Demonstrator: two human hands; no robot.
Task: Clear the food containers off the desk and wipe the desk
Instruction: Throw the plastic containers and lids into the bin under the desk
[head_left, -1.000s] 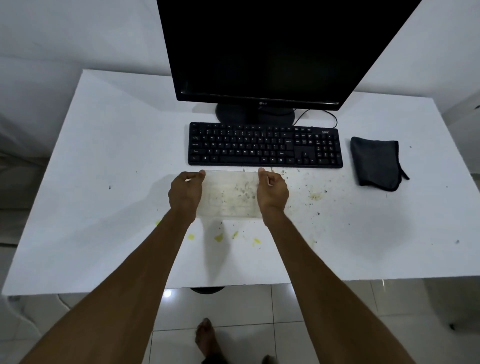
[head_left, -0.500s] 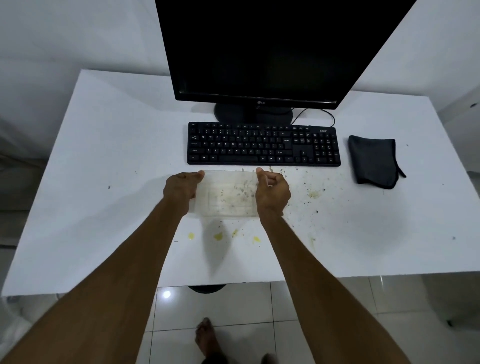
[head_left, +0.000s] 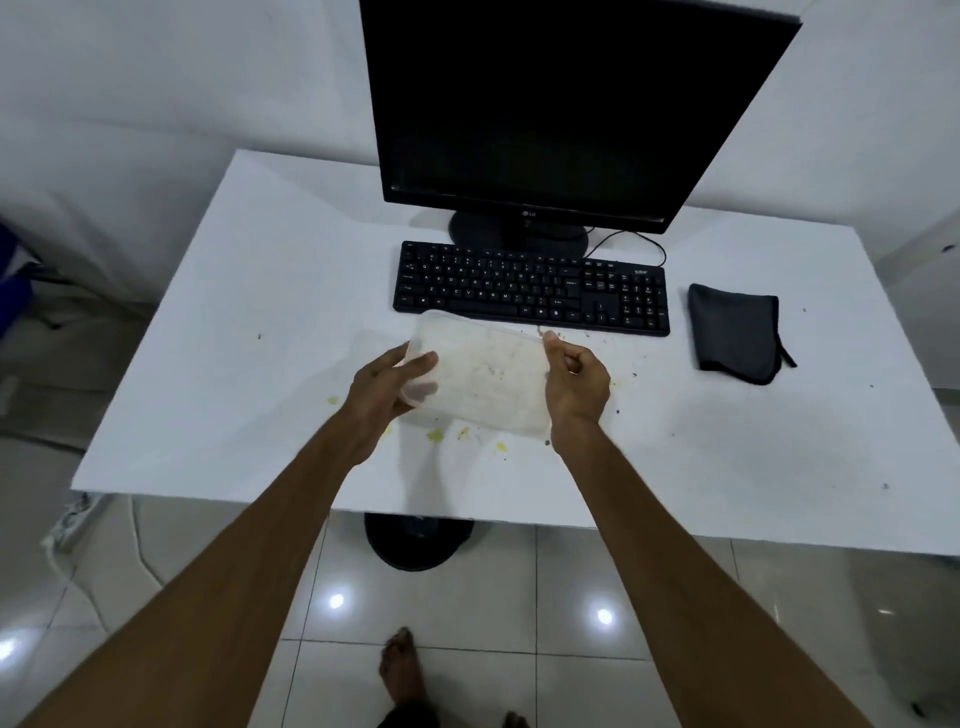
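A clear plastic food container (head_left: 485, 376), smeared with food, is held tilted above the white desk (head_left: 249, 332) just in front of the keyboard. My left hand (head_left: 387, 387) grips its left end with the fingers wrapped around the edge. My right hand (head_left: 574, 387) grips its right end. Yellow spots (head_left: 435, 435) and dark crumbs (head_left: 618, 384) lie on the desk below and to the right of the container. A dark folded cloth (head_left: 732, 332) lies on the desk to the right of the keyboard.
A black keyboard (head_left: 530, 286) sits just behind the container, with a black monitor (head_left: 550, 114) behind it and a cable at its right. The desk's front edge is close to me. Below it are a tiled floor, a black round base (head_left: 415, 540) and my bare feet.
The container has been lifted off the desk and tilted, its left end turned towards me. Both hands rose with it. The camera view shifted left.
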